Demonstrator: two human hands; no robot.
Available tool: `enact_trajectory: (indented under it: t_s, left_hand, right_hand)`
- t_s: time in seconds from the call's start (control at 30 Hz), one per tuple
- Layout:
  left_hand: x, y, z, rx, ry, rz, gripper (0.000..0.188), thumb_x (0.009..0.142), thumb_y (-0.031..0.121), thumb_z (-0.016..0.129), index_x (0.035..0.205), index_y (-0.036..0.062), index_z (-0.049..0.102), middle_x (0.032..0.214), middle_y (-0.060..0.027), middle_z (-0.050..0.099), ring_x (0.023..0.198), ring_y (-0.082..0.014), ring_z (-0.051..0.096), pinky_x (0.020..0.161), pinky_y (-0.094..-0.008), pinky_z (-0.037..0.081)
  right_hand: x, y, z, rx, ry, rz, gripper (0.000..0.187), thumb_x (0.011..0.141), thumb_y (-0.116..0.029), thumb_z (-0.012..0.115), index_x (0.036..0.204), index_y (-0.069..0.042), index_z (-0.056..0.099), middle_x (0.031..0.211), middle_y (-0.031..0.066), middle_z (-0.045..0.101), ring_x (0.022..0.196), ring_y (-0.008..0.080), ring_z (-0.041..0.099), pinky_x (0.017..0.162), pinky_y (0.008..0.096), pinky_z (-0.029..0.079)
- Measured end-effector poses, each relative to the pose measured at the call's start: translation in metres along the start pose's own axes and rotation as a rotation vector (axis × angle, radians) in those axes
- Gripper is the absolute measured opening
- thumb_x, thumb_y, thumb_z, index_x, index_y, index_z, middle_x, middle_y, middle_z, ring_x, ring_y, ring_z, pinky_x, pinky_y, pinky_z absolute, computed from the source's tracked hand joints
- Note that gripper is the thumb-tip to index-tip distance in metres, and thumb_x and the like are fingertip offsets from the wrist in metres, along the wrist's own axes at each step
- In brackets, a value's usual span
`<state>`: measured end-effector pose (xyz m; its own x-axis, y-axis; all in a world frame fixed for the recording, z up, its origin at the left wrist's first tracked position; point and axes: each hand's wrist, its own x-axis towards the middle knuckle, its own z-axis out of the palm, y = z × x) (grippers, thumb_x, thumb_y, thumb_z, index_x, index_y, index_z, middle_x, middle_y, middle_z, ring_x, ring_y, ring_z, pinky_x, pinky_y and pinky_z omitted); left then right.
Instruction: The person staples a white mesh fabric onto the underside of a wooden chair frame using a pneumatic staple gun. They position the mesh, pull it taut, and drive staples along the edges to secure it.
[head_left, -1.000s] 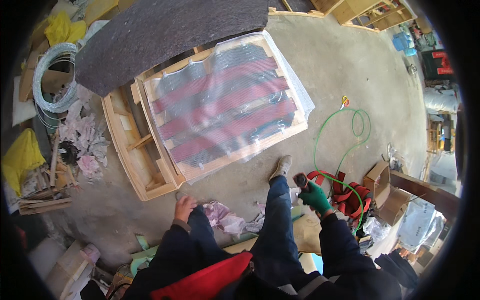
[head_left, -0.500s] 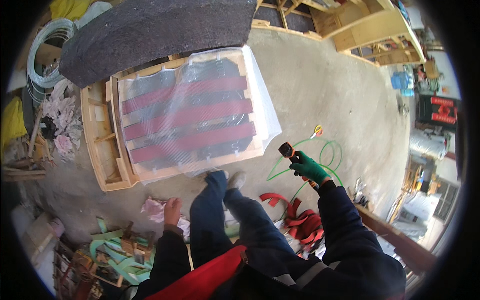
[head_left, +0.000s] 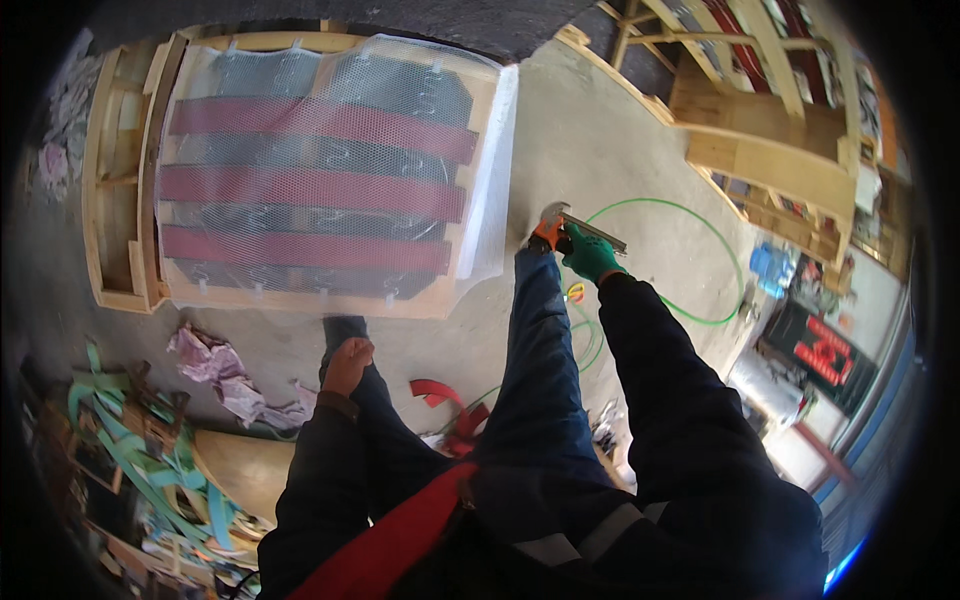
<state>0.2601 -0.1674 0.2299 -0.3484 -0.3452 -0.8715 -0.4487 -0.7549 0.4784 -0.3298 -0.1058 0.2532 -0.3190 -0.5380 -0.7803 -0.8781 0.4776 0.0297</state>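
Note:
My right hand [head_left: 592, 252], in a green glove, grips an orange and black staple gun [head_left: 548, 236] out in front of my right leg. A green air hose [head_left: 697, 318] loops over the floor beside it. Bare and hanging over my left leg, my left hand [head_left: 347, 365] has its fingers curled in, with nothing showing in it. Ahead on the left lies a wooden furniture frame [head_left: 125, 300]. Maroon straps [head_left: 310, 185] and wavy wire springs cross it beneath a sheet of white mesh [head_left: 490, 215], whose loose edge hangs over the right side.
A dark padded piece [head_left: 440, 20] lies at the far edge. More wooden frames [head_left: 760, 150] stand at far right. Pink crumpled cloth [head_left: 215, 370], red strips [head_left: 440, 393] and green strips [head_left: 125, 460] litter the floor near my feet. Small scissors [head_left: 575, 292] with yellow handles lie near the hose.
My view has shifted forward and to the right as I step, my right leg now forward. The staple gun has turned in my right hand and moved farther ahead. My left hand remains low.

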Motion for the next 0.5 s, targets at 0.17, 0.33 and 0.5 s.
enact_trajectory:
  t_s: [0.17,0.33,0.5]
  left_hand:
    - [0.062,-0.036,0.111,-0.174,0.227,-0.278,0.047,0.099,0.040,0.070,0.129,0.0053,0.063,0.115,-0.0013,0.072,0.096,-0.0136,0.069,0.077,-0.0305,0.051]
    - [0.143,-0.087,0.216,-0.573,0.444,-0.445,0.069,0.098,0.050,0.072,0.150,0.0121,0.046,0.140,-0.0048,0.061,0.125,-0.0239,0.060,0.093,-0.0440,0.047]
    - [0.175,-0.120,0.240,-0.767,0.514,-0.287,0.058,0.101,0.040,0.071,0.146,0.0130,0.048,0.142,-0.0063,0.057,0.130,-0.0219,0.055,0.099,-0.0448,0.044]
  right_hand:
    - [0.188,0.058,0.049,-0.331,0.349,-0.383,0.073,0.089,-0.035,0.073,0.153,-0.012,0.048,0.107,0.0236,0.076,0.098,0.0413,0.074,0.089,0.0546,0.056]
    - [0.349,0.120,0.107,-0.369,0.146,-0.354,0.073,0.089,-0.029,0.071,0.155,-0.012,0.044,0.106,0.0170,0.076,0.096,0.0401,0.073,0.088,0.0550,0.052]
    - [0.389,0.134,0.129,-0.309,0.078,-0.161,0.076,0.094,-0.037,0.069,0.157,-0.009,0.040,0.120,0.0189,0.073,0.114,0.0391,0.069,0.102,0.0511,0.048]
